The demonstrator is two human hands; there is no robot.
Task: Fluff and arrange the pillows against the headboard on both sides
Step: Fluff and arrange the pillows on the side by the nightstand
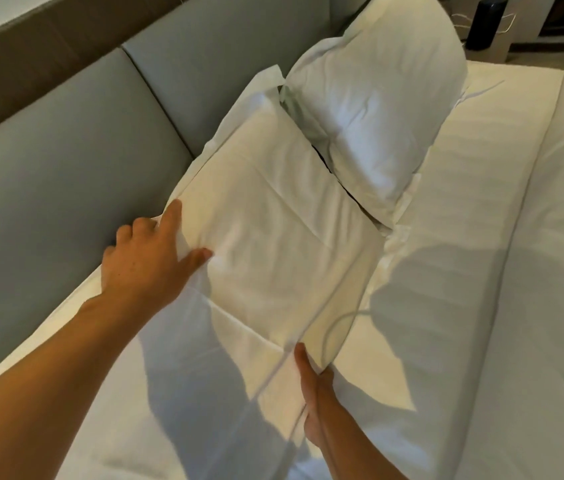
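A white pillow (273, 230) lies tilted near the grey padded headboard (76, 168), its far end toward the headboard. My left hand (148, 258) grips its left edge, thumb on top and fingers curled behind. My right hand (311, 393) holds the near lower edge from beneath, thumb on the flange seam. A second white pillow (377, 109) stands upright against the headboard farther along, just beyond the first. Both forearms reach in from the bottom of the view.
White sheets cover the mattress (446, 306), and a folded white duvet (557, 237) runs along the right. A dark cylindrical speaker (486, 22) with white cables stands on a bedside surface at the top right. A brown wall panel (31, 46) sits above the headboard.
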